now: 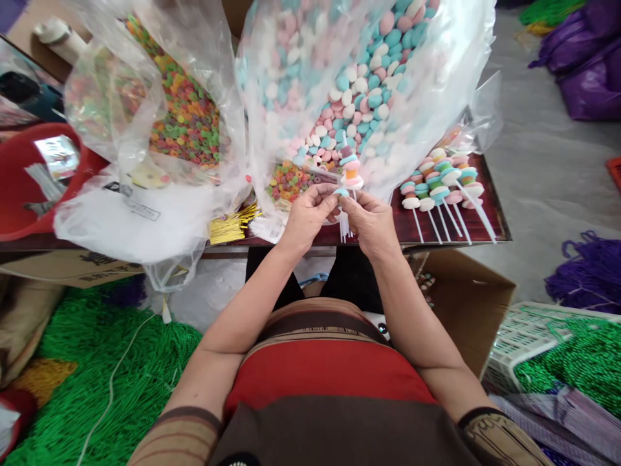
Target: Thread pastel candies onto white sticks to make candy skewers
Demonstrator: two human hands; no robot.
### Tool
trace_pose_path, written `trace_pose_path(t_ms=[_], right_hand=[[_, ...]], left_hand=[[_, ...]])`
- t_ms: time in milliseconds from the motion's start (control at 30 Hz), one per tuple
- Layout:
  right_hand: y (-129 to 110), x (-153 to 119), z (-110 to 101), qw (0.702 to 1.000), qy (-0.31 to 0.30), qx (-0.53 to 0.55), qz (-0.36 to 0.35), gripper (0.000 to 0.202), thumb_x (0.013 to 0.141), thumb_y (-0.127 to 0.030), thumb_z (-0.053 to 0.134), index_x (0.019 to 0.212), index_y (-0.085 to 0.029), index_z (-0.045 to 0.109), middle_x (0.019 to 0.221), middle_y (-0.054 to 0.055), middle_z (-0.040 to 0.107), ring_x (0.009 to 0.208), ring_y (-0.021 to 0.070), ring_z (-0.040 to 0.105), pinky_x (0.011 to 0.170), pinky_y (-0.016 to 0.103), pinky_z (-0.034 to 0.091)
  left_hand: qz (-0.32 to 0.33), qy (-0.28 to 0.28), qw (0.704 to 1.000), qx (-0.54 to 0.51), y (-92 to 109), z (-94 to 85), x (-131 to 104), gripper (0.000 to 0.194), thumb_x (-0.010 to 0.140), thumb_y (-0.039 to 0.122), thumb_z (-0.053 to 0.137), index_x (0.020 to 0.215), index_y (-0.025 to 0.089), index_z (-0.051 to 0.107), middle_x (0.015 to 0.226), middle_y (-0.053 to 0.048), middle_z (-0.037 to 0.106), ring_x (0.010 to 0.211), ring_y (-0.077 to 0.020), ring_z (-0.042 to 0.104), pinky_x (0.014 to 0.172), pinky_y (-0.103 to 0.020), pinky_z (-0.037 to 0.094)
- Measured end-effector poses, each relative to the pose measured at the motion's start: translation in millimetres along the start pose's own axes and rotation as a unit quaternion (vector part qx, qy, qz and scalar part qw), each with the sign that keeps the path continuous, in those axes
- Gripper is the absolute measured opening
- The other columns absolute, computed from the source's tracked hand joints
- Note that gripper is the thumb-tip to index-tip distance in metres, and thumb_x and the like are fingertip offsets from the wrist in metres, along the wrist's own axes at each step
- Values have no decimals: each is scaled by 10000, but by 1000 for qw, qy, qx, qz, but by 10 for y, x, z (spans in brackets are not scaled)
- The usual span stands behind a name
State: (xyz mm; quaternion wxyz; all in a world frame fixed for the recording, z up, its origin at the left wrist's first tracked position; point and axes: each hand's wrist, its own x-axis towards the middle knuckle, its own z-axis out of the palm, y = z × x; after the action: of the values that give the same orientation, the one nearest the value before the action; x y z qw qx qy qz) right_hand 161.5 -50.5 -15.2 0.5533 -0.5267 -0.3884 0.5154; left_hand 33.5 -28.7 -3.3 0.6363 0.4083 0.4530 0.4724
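Observation:
My left hand [308,217] and my right hand [372,223] meet at the table's front edge, fingers pinched together. Between the thumbs and fingertips of both is a small blue marshmallow [341,192]. Just beyond the fingertips is a candy skewer [351,173] with pink, white, blue and orange pieces on a white stick; whether my fingers also touch it I cannot tell. Under my hands several white sticks [345,228] poke out over the table edge. To the right, several finished-looking candy skewers [439,181] lie side by side, their sticks towards me.
A large clear bag of pastel marshmallows [359,84] stands behind my hands. Ring candies [184,123] fill a bag at the left, beside a red basin [36,220]. Gold twist ties [233,223] lie on the table [485,213]. A cardboard box [466,304] stands below right.

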Motion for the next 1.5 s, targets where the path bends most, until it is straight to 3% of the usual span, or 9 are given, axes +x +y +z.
trace_pose_path(t_ms=[200,367,500,700,833,1000,1167,1333,1500], right_hand=[[-13,-25,24,999,23,39,14,451,699,-585,868,785,-203,644,654,-38,513,557,88,439,468,234,325],[24,-47,11,999,18,43,1,527,738,-696,822,734,-209,622,638,-46,492,497,63,347,428,230,278],[13,-135,-28,999,4,48,15,493,803,-705,766,866,-219,713,684,-38,532,462,51,267,405,241,211],[-47,-535,-213,998,-16,-47,35,427,919,-603,683,1039,-203,774,570,-52,522,447,77,334,426,247,232],[-48,-755,-300,987,-59,-144,32,338,975,-464,604,1000,-181,789,500,-63,499,445,88,363,473,252,302],[-28,-769,-319,981,-59,-185,13,319,965,-403,561,929,-170,775,467,-72,466,456,99,397,547,260,376],[-41,-753,-330,980,-60,-187,13,325,955,-418,558,825,-181,738,467,-68,456,455,100,397,543,263,369],[-52,-746,-312,979,-56,-193,24,358,948,-430,547,950,-158,779,465,-68,465,456,107,401,546,269,366],[-107,-753,-302,980,-52,-183,59,393,927,-440,545,964,-138,794,450,-71,439,445,106,377,519,272,335]], left_hand=[[-53,-27,997,-44,-13,-19,-27,327,742,379,919,902,170,725,751,32,703,640,-70,624,604,-202,481],[-59,-20,997,-38,-11,-47,-1,347,704,364,939,876,158,719,722,40,700,628,-58,615,612,-188,477],[-44,1,997,-63,-47,-59,37,216,767,261,867,873,156,711,738,40,714,587,-58,627,577,-185,486],[-44,72,994,-65,-45,-99,132,80,840,144,747,818,159,672,724,27,720,565,-73,652,527,-181,476],[-30,68,994,-75,-26,-133,160,143,834,219,813,857,166,682,761,26,723,627,-85,679,612,-207,548],[-23,18,997,-77,-33,-138,129,256,819,355,865,902,175,703,796,17,716,840,-138,754,846,-301,642],[3,23,997,-77,-85,-161,141,301,774,361,904,907,180,704,820,22,739,757,-115,738,826,-293,643],[36,12,998,-42,-157,-161,152,333,770,419,903,944,197,726,836,17,756,766,-124,748,803,-274,614],[126,5,987,95,-186,-185,119,358,836,525,823,986,213,731,904,-11,778,832,-150,755,832,-300,589]])
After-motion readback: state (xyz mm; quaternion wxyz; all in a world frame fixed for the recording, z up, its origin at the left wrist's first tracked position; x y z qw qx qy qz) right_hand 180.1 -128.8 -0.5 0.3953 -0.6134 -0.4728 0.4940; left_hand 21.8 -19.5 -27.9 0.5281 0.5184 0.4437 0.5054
